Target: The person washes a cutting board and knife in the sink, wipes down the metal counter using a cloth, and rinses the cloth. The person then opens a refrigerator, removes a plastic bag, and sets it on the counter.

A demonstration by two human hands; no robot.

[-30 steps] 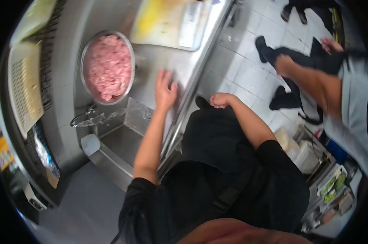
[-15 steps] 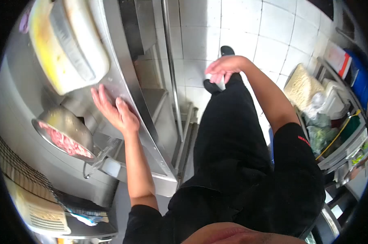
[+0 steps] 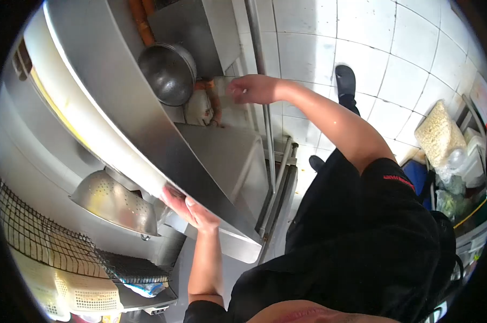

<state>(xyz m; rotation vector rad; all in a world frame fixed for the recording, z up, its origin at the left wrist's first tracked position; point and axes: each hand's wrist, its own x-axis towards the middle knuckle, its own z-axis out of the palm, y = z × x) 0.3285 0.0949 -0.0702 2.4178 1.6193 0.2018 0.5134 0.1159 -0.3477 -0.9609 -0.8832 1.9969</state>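
One steel counter point(image 3: 146, 129) is supporting the left hand point(image 3: 196, 211), which is lying outstretched at the edge and gripping nothing visible, with a perforated colander point(image 3: 117, 200) standing nearby. The right hand point(image 3: 256, 89) is hanging half-curled near a metal bowl point(image 3: 168, 74) (blur is hiding whether the hand is holding anything). The metal bowl is sitting low, below the counter's level.

Bright, whitish light fills the floor tiles point(image 3: 362, 40) beyond the desk point(image 3: 127, 102); beneath the desk it is dimmer. Glare washes out the board point(image 3: 74, 99) along the desk's rim. Wide-angle distortion bows the desk, and black rounds the corners.
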